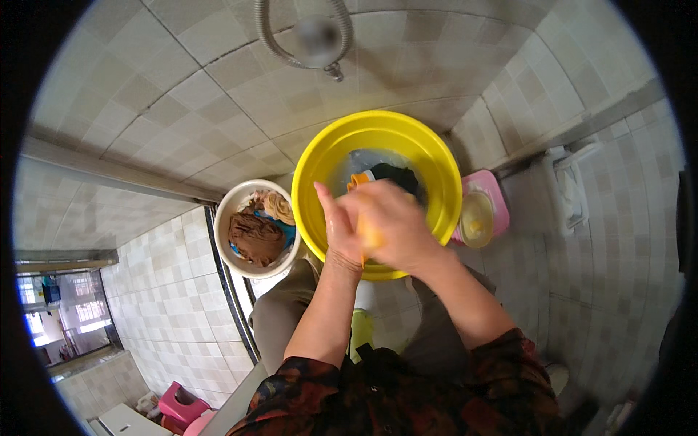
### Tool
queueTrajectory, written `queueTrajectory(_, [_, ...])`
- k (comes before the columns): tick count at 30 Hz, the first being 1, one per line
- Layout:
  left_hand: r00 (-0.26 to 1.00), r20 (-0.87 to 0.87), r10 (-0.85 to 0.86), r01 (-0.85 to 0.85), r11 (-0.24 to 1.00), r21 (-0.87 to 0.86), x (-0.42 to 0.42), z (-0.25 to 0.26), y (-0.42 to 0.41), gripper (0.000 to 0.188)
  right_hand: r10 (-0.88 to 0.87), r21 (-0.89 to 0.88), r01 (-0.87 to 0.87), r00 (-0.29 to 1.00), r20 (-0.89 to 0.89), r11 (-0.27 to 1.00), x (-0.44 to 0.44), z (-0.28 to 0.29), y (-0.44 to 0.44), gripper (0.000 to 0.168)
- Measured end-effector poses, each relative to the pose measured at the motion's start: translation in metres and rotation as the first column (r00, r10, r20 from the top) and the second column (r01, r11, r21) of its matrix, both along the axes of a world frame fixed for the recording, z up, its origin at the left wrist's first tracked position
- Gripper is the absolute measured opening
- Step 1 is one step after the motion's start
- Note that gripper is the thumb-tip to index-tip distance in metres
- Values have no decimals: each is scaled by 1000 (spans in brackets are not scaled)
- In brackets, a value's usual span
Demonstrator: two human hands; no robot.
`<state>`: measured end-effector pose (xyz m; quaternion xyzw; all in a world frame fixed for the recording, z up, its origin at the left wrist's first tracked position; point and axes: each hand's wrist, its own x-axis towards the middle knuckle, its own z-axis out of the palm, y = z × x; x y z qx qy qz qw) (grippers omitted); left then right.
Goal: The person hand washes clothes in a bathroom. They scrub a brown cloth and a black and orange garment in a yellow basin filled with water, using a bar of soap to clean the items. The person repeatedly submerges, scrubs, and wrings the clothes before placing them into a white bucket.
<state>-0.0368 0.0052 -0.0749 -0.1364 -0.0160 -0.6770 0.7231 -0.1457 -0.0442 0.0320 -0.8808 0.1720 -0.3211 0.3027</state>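
A large yellow plastic basin (pixel 444 185) holding cloudy water stands between my knees. Over its near side, my left hand (pixel 342 226) and my right hand (pixel 398 220) are pressed together around a yellow-orange item (pixel 372 231), apparently cloth. Motion blurs my right hand, and the fingers hide most of what is held. My left thumb points up and away. Beyond my hands, a black garment (pixel 401 177) lies in the water beside an orange piece with a white edge (pixel 359 180); whether they join is hidden.
To the left, a white basin (pixel 220 229) holds brown and tan garments (pixel 256 237). A pink tub (pixel 496 199) with a translucent yellow dipper (pixel 475 220) touches the right side. A metal shower hose (pixel 264 32) hangs on the tiled wall. A pink plastic stool (pixel 177 403) stands lower left.
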Motion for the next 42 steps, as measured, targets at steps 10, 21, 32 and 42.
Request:
queueTrajectory(10, [831,470,-299,-19,829,559,-29,29,24,107,-163,270,387,787,-595,882,14,-46,-52,66])
queueTrajectory(21, [443,813,-378,-258,815,519,24,107,-4,53,184,951,-127,980,77,282,-30,-36,-71,44])
queueTrajectory(32, [754,624,-205,-230,808,543,34,76,3,35,287,925,-212,951,120,317,-41,-26,-69,11])
queueTrajectory(42, [842,539,33,-427,651,628,22,79,-6,33,-263,394,131,915,304,910,45,-22,-9,31])
